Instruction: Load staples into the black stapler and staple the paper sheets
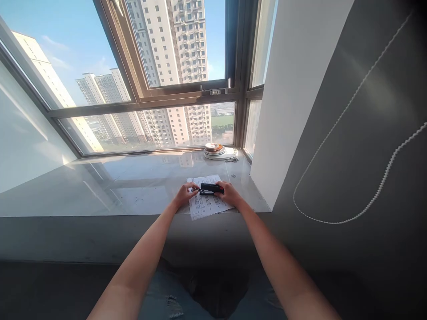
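Note:
A black stapler [211, 188] lies on its side or low over printed paper sheets [203, 209] on the window sill. Its two long parts look spread slightly apart. My right hand [230, 194] grips the stapler's right end, where a bit of red shows. At the other end is my left hand [185, 194], its thumb and fingers drawn together close to the tip. Something small and dark shows at those fingertips, too small to make out. The sheets' lower edge reaches past the sill's front edge.
A stack of white round dishes or lids [215, 152] stands by the window, with small dark items [232, 160] beside it. A white wall pillar [287, 89] bounds the sill on the right. A beaded blind chain [333, 222] hangs farther right. The window frame [147, 105] rises behind.

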`<state>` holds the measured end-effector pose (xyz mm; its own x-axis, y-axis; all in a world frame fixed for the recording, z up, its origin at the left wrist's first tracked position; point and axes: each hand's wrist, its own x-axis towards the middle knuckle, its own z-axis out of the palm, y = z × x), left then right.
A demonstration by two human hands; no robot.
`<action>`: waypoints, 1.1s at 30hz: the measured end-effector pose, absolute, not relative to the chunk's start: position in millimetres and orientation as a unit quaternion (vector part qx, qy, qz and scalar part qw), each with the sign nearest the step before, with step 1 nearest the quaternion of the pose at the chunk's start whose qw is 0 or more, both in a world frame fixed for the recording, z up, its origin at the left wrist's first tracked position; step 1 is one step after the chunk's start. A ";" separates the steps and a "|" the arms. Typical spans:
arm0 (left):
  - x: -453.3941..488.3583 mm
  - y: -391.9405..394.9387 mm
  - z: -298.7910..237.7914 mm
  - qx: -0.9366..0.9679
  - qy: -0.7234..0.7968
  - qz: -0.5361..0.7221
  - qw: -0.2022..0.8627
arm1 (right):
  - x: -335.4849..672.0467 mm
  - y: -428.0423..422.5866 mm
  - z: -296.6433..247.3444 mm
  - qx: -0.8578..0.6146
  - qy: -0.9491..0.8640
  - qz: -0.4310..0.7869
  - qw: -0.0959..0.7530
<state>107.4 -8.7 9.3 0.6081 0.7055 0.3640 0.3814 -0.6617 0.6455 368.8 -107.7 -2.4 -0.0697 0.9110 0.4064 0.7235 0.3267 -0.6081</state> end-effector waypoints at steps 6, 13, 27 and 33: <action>107.0 -12.4 12.0 0.860 0.308 0.310 0.263 | 370.7 -106.9 -3.8 -0.562 -0.725 0.125 0.378; 107.8 -11.0 9.4 0.857 0.311 0.319 0.258 | 371.1 -105.2 -4.4 -0.559 -0.727 0.123 0.380; 108.7 -9.8 7.2 0.872 0.299 0.315 0.226 | 372.7 -102.7 -8.0 -0.552 -0.731 0.115 0.384; 108.4 -9.9 9.1 0.857 0.314 0.317 0.256 | 373.2 -102.3 -8.6 -0.553 -0.730 0.121 0.383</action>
<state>108.4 -9.9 9.1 0.6015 0.7010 0.3831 0.3758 -0.6715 0.6387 373.2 -102.3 -8.6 -0.0947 0.8999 0.4256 0.7150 0.3590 -0.5999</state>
